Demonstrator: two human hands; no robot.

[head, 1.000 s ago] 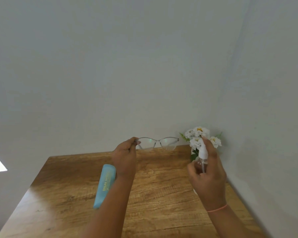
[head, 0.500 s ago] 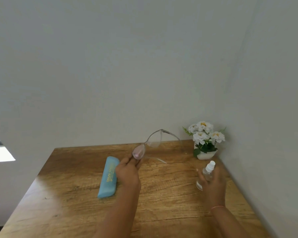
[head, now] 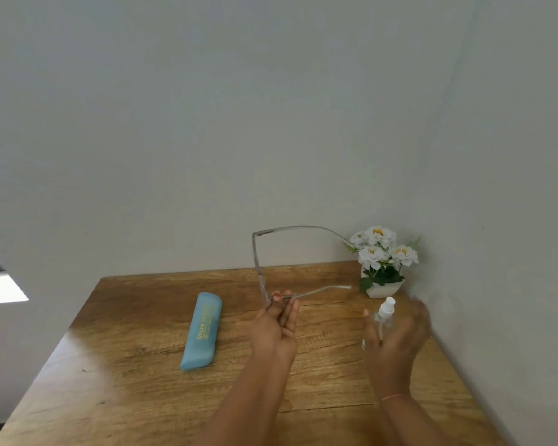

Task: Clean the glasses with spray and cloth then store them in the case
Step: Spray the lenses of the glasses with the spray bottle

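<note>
Obs., left to right.

Case [head: 201, 331]: pale blue, slim, lies flat on the counter [head: 136, 381], left of both hands and well apart from the glasses. Looks soft-sided; judged light and easy to lift anywhere along its length.

Left hand [head: 276, 333]: grip clenched on the glasses [head: 259, 268], fingertips [head: 277, 297] pinching the lower corner where one temple meets the front. The glasses are in the air above the counter, front turned edge-on and near upright, both temples open and pointing right.

Handling estimate: thin clear frame, very light, stiff in the front but likely weak at the hinges. A one-corner pinch leaves the whole front hanging off one joint, so twisting is the risk. A hold on the rim edge or the bridge would be better; keep off the lens faces, which smear and may be slick if wet. Wetness cannot be read here.

Spray bottle [head: 385, 312]: small, clear, white nozzle, upright.

Right hand [head: 400, 346]: motion-blurred, thumb on one side of the bottle and fingers on the other. Cannot tell whether its grip holds the bottle or has released it. Bottle judged light, smooth and tippy; take it round the body.

Flower pot [head: 382, 289]: in the far right corner.

No cloth in view.
</note>
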